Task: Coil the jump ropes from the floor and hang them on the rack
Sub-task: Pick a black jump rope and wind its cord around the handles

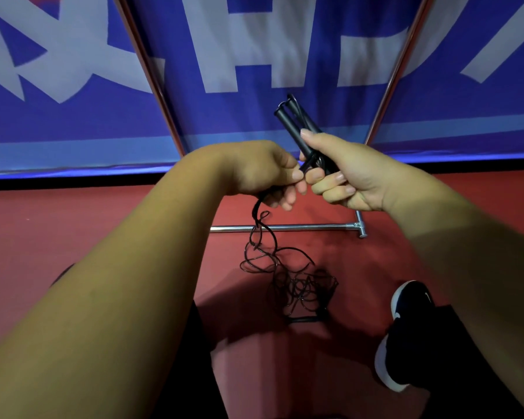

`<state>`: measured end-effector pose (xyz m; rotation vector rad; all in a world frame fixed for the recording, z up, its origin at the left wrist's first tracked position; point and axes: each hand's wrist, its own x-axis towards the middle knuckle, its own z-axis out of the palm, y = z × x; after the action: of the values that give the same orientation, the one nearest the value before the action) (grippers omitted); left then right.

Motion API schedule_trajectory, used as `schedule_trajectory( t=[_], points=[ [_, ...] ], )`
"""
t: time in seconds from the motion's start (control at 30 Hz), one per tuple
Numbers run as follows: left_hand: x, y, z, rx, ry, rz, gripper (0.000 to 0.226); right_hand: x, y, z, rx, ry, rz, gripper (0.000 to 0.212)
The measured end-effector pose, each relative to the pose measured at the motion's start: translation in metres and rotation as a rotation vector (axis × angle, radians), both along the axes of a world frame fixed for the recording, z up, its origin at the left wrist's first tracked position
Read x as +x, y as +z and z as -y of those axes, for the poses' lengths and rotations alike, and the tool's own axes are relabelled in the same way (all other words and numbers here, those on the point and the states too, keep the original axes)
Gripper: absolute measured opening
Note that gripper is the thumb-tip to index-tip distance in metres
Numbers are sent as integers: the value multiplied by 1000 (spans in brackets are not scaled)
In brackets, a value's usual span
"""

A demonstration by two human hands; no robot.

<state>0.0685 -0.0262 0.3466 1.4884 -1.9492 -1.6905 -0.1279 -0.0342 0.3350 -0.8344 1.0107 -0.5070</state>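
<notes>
- On the far left, the red floor (73,225) runs up to a blue banner (73,122) with large pale lettering, which fills the background.
- Left of centre, a slanted metal pole (152,71) of the rack crosses the banner.
- Just right of it, the left hand (263,173) has its fingers curled and pinches the black cord (259,234) of a jump rope, close to where the cord meets the handles.
- Below that hand, the cord hangs in loose twists down to a tangled heap (303,288) of black cord on the floor, between the person's legs.
- Right of centre, the right hand (345,176) grips the two black handles (291,125) side by side, their free ends pointing up toward the banner. The two hands are close together at the fingertips.
- Under the hands, the rack's horizontal base bar (285,228) lies on the floor and ends in a joint at the right.
- At the lower right, a dark shoe (406,325) with a white sole rests on the floor.
- Farther right, a second pole (401,68) slants upward across the banner.
</notes>
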Motion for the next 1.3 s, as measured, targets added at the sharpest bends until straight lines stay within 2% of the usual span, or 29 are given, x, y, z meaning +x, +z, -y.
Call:
schedule_trajectory(
  t=[0.07, 0.13, 0.23, 0.3, 0.37, 0.4, 0.43, 0.5, 0.53, 0.6, 0.7, 0.77, 0.83, 0.97, 1.13, 1.23, 1.3],
  points=[
    [3, -4, 0, 44, -27, 47, 28, 6, -1, -1, -5, -47, -20, 24],
    [7, -10, -1, 45, -81, 176, 26, 10, 1, -3, -9, -68, -29, 15],
    [11, -19, 0, 31, -28, 227, 24, 10, 2, -5, -12, -17, -12, 15],
    [15, -19, 3, -66, 38, 218, 19, 5, 3, -5, 3, 92, 13, 15],
    [21, -17, 9, -239, 35, 268, 13, -1, 3, -7, 19, 248, 42, 5],
    [24, -17, 11, -312, 33, 288, 8, -4, 3, -8, 42, 329, 65, 8],
    [26, -16, 13, -358, 33, 285, 4, -7, 2, -9, 72, 412, 89, 25],
    [27, -13, 11, -364, 25, 170, 11, -14, 2, -9, 151, 571, 151, 58],
    [27, -11, 9, -333, 15, 61, 13, -17, 4, -10, 178, 639, 178, 63],
    [29, -4, 4, -323, -43, -105, 18, -22, 7, -12, 228, 720, 199, 52],
    [26, 4, 0, -271, -114, -202, 26, -22, 12, -18, 250, 821, 166, 34],
    [20, 7, 0, -244, -106, -159, 13, -19, 11, -21, 246, 879, 91, 28],
    [12, 11, -2, -257, -105, -91, 20, -18, 8, -22, 254, 926, -28, 21],
    [-2, 17, -7, -360, -243, 82, 25, -19, 2, -23, 257, 933, -283, 13],
    [-11, 14, -12, -566, -357, 318, 32, -19, -8, -21, 179, 912, -554, 17],
    [-16, 4, -12, -612, -347, 486, 34, -17, -14, -22, 105, 882, -714, 13],
    [-20, -2, -13, -635, -328, 585, 33, -16, -17, -21, 58, 846, -791, 17]
  ],
)
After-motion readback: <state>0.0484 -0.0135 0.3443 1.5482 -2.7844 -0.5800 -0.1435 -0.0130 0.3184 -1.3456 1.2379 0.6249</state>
